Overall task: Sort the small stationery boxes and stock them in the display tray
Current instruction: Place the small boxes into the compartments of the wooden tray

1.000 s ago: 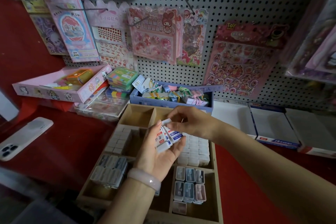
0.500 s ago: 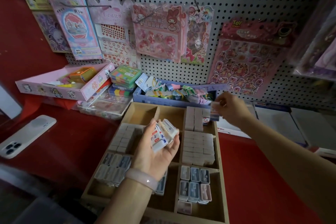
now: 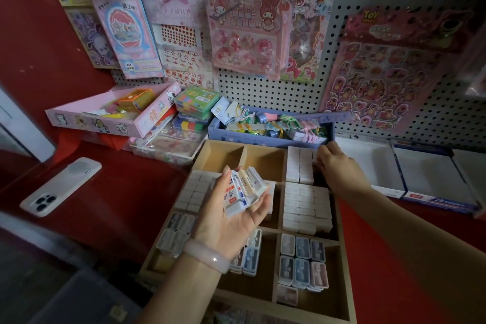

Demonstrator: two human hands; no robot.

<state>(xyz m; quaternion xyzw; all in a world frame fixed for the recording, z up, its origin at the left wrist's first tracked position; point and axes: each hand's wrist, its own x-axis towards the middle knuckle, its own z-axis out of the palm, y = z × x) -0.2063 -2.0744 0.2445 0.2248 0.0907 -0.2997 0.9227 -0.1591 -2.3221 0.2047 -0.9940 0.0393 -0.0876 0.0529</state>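
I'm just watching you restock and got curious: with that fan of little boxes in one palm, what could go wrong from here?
1. The boxes lie fanned loosely on the left hand, so some could slip off into the wrong tray compartments below.
2. The right hand works in the narrow gap beside the standing white row; a nudge might topple it.

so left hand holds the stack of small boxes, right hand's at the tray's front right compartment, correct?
Not quite. The head view shows the right hand at the wooden tray's back right compartment. The left hand does hold the stack of small boxes.
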